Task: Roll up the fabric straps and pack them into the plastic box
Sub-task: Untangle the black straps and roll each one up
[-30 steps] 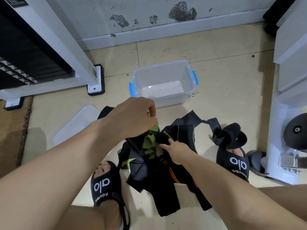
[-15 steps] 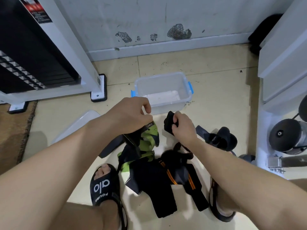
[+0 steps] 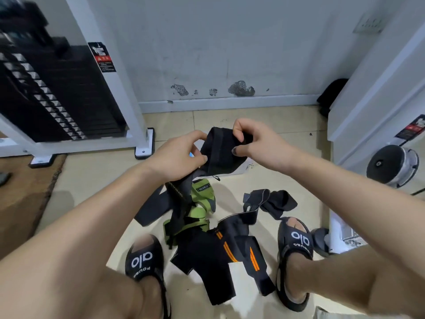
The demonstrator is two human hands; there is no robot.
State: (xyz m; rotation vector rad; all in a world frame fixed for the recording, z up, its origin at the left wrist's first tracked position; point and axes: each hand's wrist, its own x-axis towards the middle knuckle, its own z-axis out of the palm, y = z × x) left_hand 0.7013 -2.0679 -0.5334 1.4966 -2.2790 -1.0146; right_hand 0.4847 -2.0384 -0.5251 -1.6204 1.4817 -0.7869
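A black fabric strap (image 3: 220,150) is held up in front of me, its lower end trailing down to the floor pile. My left hand (image 3: 177,155) pinches its left edge and my right hand (image 3: 251,140) grips its top right edge. The clear plastic box (image 3: 242,166) with blue latches is almost fully hidden behind the strap and hands. On the floor between my feet lie a green strap (image 3: 202,203), a black strap with orange stripes (image 3: 239,247) and another black strap (image 3: 271,202).
A white-framed weight stack machine (image 3: 69,95) stands at the left, its foot (image 3: 145,146) near the box. White equipment (image 3: 377,107) and a round roller (image 3: 391,164) crowd the right. My sandalled feet (image 3: 143,259) flank the pile. A brown mat (image 3: 25,194) lies at the left.
Both hands rose from the floor pile with a black strap, which now hangs in front of the box. My left hand let go of the green strap. The camera tilted upward.
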